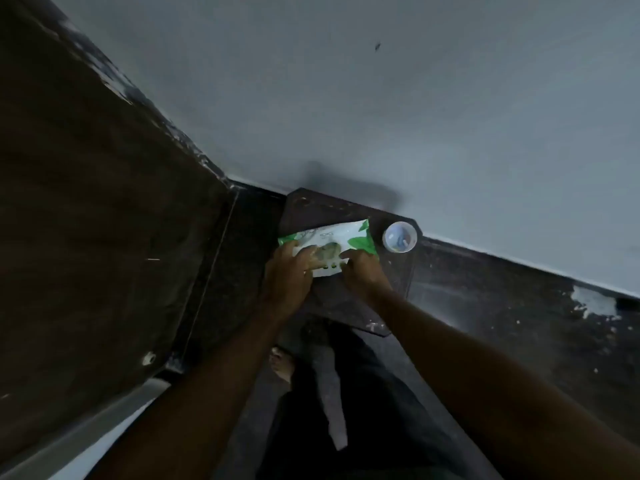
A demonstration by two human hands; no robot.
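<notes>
A white and green soft pack [341, 237], like a wet-wipe pack, lies flat on a small dark table [349, 306] against the wall. My left hand [289, 271] rests on the pack's left end, fingers laid over its top. My right hand [363, 268] is at the pack's near right edge, its fingers bent at the flap area; whether they pinch anything is too dim to tell.
A small white cup [400, 237] stands at the table's far right corner, just right of the pack. A dark wooden panel [104, 202] fills the left side. A pale wall [381, 98] rises behind. My bare foot [282, 362] and dark trousers show below the table.
</notes>
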